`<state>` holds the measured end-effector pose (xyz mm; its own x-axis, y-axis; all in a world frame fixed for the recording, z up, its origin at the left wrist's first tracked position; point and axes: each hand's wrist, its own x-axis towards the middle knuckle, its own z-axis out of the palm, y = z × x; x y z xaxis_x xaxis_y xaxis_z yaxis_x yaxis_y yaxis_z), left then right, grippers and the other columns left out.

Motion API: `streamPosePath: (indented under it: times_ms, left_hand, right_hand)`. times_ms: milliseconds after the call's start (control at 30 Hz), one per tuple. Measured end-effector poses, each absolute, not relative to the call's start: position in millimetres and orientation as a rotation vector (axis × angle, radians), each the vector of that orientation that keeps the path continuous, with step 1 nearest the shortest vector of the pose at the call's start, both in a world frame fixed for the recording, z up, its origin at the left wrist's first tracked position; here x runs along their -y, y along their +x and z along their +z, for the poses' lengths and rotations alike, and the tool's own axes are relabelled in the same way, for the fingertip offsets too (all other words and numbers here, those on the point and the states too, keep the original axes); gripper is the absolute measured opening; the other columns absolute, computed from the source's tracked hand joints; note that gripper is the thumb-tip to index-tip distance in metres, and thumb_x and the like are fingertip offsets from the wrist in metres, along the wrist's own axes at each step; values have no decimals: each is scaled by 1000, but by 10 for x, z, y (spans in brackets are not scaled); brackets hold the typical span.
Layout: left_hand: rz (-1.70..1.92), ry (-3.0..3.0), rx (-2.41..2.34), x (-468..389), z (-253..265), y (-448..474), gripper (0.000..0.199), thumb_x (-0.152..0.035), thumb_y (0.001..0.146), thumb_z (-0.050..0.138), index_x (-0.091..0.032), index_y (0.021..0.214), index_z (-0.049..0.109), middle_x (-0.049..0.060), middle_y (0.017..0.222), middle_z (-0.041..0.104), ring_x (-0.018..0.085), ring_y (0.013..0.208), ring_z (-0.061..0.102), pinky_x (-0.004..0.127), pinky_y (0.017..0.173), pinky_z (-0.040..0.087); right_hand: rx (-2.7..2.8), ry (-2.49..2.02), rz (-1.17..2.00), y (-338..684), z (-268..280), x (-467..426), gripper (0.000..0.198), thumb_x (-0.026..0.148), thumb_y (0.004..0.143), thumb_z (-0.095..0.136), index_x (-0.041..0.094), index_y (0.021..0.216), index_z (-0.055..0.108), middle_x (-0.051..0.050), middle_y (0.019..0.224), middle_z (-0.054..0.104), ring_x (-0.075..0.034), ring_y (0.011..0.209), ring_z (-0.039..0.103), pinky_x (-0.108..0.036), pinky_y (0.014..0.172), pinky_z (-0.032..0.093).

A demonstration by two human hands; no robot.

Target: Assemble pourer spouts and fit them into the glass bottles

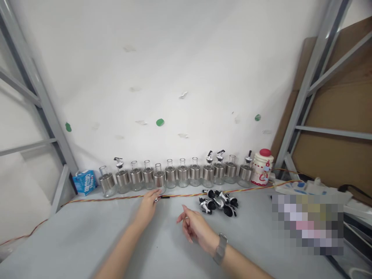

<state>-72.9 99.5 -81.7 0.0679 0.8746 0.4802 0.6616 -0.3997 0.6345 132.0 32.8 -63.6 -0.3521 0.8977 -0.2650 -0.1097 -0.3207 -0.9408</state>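
Note:
My left hand [147, 204] is closed around a black-and-silver pourer spout [164, 197], most of which the fingers hide. Its fingertips are at the base of a glass oil bottle [159, 179] with a steel sleeve and an uncovered neck. My right hand [195, 226], wearing a watch [221, 248], hovers over the table with loosely bent fingers apart and nothing in them. To its right lies a pile of pourer spouts [220, 201]. Similar bottles stand in a row along the wall; several carry spouts, such as the left one [122, 178] and the far right one [245, 173].
A blue carton [84, 183] stands at the row's left end, a white-and-red container [262, 169] at its right. A twisted red-yellow wire [116, 198] crosses the grey table [78, 236]. Power strips [314, 188] and a pixelated patch lie at right. Metal frames [305, 89] flank the table.

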Motion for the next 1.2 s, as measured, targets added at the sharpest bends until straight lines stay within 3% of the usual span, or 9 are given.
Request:
streamPosePath:
  times_ms: [600, 967, 1200]
  left_hand:
    - [1084, 2213, -1529, -1032, -906, -637, 25, -12, 70, 48, -19, 83, 68, 6, 79, 64, 22, 82, 54, 36, 80, 40]
    - [1103, 2150, -1551, -1009, -961, -572, 30, -4, 64, 49, -18, 84, 66, 7, 82, 64, 23, 84, 55, 35, 81, 38]
    - [1175, 1976, -1580, -953, -932, -525, 22, -11, 65, 51, -19, 83, 61, 5, 82, 61, 23, 86, 53, 36, 82, 36]
  right_hand:
    - [1093, -1138, 1781, 1316, -606, -326, 44, 40, 87, 27, 14, 61, 52, 6, 28, 40, -5, 21, 30, -17, 27, 17]
    - [1108, -1130, 1779, 1318, -645, -339, 46, 47, 84, 31, 14, 62, 53, 7, 28, 41, -5, 21, 30, -16, 28, 16]
    - [1093, -1132, 1769, 1317, -630, -342, 45, 44, 85, 29, 14, 61, 52, 7, 27, 40, -5, 20, 30, -16, 28, 17]
